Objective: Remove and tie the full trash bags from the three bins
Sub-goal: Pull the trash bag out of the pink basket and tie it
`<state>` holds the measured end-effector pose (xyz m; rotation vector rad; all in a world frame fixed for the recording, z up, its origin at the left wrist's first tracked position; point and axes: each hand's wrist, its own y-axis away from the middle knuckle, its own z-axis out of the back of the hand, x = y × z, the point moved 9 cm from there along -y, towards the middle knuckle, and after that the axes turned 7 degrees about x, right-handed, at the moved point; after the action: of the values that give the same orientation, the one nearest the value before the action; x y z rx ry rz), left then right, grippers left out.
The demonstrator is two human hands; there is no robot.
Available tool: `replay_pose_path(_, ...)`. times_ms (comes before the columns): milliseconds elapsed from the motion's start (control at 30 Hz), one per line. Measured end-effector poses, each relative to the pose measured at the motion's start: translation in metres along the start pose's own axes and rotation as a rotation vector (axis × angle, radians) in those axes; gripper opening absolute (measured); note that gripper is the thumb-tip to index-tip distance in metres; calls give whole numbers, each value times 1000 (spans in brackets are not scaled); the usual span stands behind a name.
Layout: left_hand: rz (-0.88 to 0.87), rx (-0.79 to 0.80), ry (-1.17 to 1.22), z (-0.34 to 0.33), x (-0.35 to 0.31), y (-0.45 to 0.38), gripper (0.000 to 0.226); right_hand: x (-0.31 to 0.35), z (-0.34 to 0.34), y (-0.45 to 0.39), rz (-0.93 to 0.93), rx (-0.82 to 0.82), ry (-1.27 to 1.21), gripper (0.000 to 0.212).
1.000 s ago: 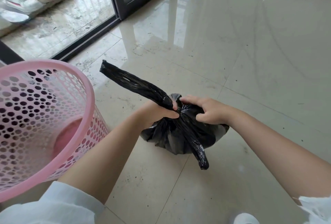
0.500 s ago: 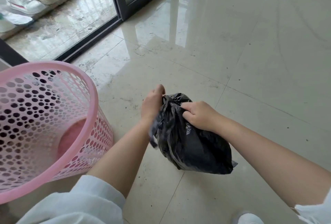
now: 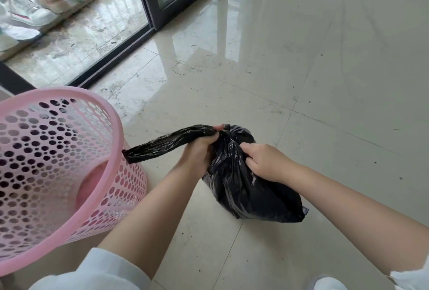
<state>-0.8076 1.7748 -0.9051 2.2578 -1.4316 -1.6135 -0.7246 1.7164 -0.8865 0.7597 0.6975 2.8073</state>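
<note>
A person's left hand (image 3: 199,150) grips a twisted tail of a black trash bag (image 3: 250,187) while the right hand (image 3: 264,162) pinches the gathered plastic just beside it. The bag rests on the tiled floor (image 3: 325,80) beneath both hands. A pink perforated bin (image 3: 69,150) stands left of the left hand.

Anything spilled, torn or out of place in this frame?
No spill or tear shows. The black trash bag sits on the tiled floor, with the left hand gripping its twisted tail and the right hand holding the neck. The pink bin leans over, with no liner inside.
</note>
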Motion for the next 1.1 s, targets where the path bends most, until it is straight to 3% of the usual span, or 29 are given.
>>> replay_pose_path(167, 57, 4, -82, 5, 14, 5, 31, -13, -6, 5, -18, 175, -58, 27)
replay_pose_path(233, 64, -48, -16, 12, 15, 5, 26, -15, 14, 8, -21, 89, -145, 27)
replay_pose_path(300, 78, -84, 22, 17, 15, 5, 21, -15, 45, 9, -1, -118, -256, 27)
replay_pose_path(367, 97, -42, 20, 11, 17, 7, 20, -7, 62, 3, 38, -204, -269, 31)
replay_pose_path(533, 51, 16, -56, 3, 8, 8, 24, 17, 37, -19, 59, 233, -269, 48)
replay_pose_path(667, -96, -109, -106, 12, -9, 15, 24, 12, 29, -22, 27, 289, -387, 38)
replay_pose_path(767, -7, -265, -377, 19, -9, 19, 27, 4, 27, -23, 7, 199, -407, 32)
replay_pose_path(867, 181, -337, -1172, 19, -24, 27, 45, -4, 37, -23, -8, 34, -307, 30)
replay_pose_path(900, 84, -370, -1470, 11, -41, 32, 43, -7, 39, -22, -13, -8, -283, 31)
replay_pose_path(967, -449, -450, -1809, -26, -76, 50, 23, -11, 44, -20, -9, -81, -248, 31)
replay_pose_path(1000, -651, -421, -1871, -41, -81, 56, 19, -10, 46, -18, 0, -108, -233, 30)
replay_pose_path(1033, -649, -317, -1941, -47, -76, 50, 29, -9, 47, -17, 11, -127, -218, 29)
replay_pose_path(1100, -320, -86, -2022, -40, -52, 27, 41, -5, 48, -15, 37, -150, -170, 27)
